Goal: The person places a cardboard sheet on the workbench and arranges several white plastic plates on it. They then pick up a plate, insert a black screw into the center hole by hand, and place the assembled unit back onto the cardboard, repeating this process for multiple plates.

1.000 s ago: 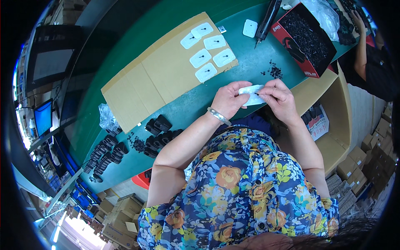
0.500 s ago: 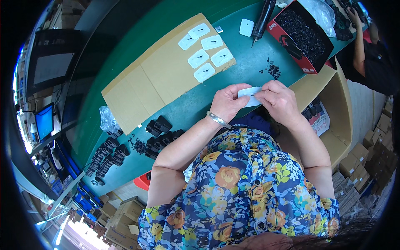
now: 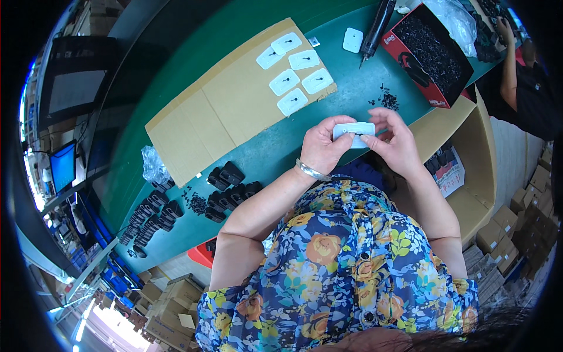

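In front of my chest I hold a white rounded plastic plate [image 3: 365,128] over the table's near edge. My left hand [image 3: 321,146] grips its left side, fingers behind it and thumb on its face. The thumb of my right hand [image 3: 400,146] presses on the plate's lower face beside a small black part [image 3: 357,135]; its other fingers curl at the right edge. Both thumbs partly cover the black part. Several similar white plates [image 3: 304,59], each with a black part in the middle, lie on a flattened cardboard sheet [image 3: 202,117].
Beyond my hands are loose black bits [image 3: 388,101], a black electric screwdriver [image 3: 375,34], another white plate [image 3: 352,40] and a red box of black parts [image 3: 434,56]. Black moulded pieces [image 3: 158,214] stand at left. An open carton [image 3: 484,158] borders my right arm. Someone works at far right.
My right hand has turned and its fingers have loosened from a pinch, with the thumb now on the plate. The plate has tilted level in my hands. The view has shifted slightly.
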The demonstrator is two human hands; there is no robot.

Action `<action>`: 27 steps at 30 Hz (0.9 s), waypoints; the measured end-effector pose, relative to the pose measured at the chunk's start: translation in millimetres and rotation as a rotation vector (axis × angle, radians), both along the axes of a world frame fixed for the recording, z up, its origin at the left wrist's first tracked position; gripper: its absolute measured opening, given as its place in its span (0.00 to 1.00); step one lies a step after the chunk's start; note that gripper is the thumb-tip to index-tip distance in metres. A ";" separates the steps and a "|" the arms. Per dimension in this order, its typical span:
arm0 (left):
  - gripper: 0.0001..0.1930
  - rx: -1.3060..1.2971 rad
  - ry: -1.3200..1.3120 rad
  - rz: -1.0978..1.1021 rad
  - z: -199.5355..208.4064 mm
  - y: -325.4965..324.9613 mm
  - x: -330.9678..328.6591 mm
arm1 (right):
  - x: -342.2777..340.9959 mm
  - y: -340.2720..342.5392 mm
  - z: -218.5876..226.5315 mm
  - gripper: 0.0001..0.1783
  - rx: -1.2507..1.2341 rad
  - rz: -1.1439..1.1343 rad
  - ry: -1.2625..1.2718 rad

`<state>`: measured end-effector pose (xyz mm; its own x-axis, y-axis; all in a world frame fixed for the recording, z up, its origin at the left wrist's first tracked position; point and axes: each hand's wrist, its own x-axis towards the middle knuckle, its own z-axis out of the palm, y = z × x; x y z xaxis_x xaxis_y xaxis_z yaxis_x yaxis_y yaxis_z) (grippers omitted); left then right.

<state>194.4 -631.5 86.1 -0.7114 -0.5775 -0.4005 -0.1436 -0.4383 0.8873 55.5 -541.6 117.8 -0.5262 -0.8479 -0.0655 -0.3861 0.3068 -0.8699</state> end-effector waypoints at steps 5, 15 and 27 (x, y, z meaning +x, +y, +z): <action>0.12 0.013 0.015 -0.016 2.4 -1.6 0.8 | -2.8 8.1 -13.0 0.11 0.118 0.022 -0.700; 0.12 0.089 0.047 -0.001 1.4 -0.5 6.2 | -1.1 8.3 -10.5 0.10 0.140 0.031 -0.732; 0.14 0.012 -0.041 0.098 -43.9 -10.0 22.2 | 7.1 -9.6 -54.4 0.12 0.087 0.101 -0.826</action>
